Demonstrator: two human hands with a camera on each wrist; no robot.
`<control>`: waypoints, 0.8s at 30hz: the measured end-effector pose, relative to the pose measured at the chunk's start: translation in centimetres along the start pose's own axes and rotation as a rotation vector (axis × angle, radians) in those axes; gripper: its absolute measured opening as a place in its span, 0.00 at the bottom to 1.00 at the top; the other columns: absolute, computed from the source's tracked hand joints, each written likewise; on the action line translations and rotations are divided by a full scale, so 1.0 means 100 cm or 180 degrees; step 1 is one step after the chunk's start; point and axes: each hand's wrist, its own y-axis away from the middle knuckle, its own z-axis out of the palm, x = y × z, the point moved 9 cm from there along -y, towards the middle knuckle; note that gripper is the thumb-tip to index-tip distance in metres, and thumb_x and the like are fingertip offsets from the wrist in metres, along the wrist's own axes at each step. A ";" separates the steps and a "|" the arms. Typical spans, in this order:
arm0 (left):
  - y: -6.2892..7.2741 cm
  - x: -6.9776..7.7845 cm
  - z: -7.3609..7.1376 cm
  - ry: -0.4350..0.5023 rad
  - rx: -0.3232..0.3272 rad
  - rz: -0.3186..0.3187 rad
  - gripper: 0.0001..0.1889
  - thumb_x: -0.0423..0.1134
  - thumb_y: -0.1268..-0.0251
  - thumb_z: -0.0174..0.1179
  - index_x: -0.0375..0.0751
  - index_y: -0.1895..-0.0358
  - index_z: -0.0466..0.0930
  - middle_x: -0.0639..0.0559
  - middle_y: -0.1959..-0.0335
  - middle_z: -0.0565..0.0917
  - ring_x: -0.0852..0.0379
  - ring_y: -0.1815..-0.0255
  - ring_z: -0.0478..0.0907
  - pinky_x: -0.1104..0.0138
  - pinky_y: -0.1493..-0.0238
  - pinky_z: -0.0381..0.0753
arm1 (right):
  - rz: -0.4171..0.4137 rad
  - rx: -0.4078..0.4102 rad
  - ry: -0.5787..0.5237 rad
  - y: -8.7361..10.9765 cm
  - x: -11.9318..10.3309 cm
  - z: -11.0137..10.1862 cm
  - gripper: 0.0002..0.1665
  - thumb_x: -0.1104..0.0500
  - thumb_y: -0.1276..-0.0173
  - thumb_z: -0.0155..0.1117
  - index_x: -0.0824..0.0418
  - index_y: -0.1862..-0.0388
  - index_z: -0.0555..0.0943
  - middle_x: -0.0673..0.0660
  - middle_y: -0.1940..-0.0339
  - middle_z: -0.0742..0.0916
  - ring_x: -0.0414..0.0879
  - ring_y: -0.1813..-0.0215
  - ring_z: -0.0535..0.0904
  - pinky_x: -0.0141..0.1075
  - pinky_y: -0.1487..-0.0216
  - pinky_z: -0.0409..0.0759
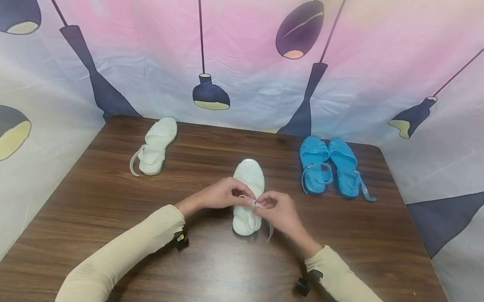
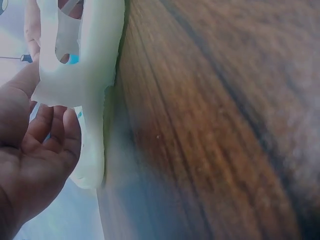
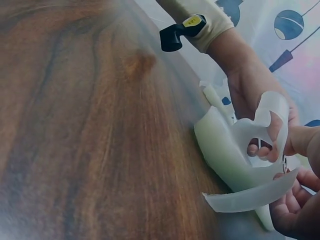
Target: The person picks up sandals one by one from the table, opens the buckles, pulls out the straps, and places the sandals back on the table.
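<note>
A white jelly sandal [image 1: 249, 172] lies on the table with its toe pointing away from me. Both hands meet over its ankle strap. From the left, my left hand [image 1: 227, 194] pinches the strap between thumb and fingers. My right hand [image 1: 279, 211] pinches it at the small metal buckle [image 3: 285, 164], on the sandal's right side. The strap's loose end [image 3: 250, 197] sticks out past the right fingers and hangs beside the sole. In the left wrist view, the fingers [image 2: 55, 130] of the left hand curl beside the translucent side of the sandal [image 2: 97, 55].
Another white sandal [image 1: 159, 145] lies at the back left of the brown wooden table [image 1: 193, 274], its strap hanging loose. Two blue sandals, a left one [image 1: 314, 151] and a right one [image 1: 342, 156], stand side by side at the back right. A lamp-patterned cloth [image 1: 252, 49] hangs behind.
</note>
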 end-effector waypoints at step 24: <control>-0.001 0.003 -0.004 -0.0026 0.0016 0.0075 0.09 0.40 0.28 0.65 0.43 0.51 0.90 0.55 0.56 0.90 0.65 0.58 0.80 0.69 0.53 0.81 | -0.0181 0.0156 0.0196 0.001 -0.005 -0.003 0.10 0.58 0.45 0.81 0.59 0.66 0.88 0.51 0.70 0.88 0.42 0.67 0.83 0.34 0.64 0.84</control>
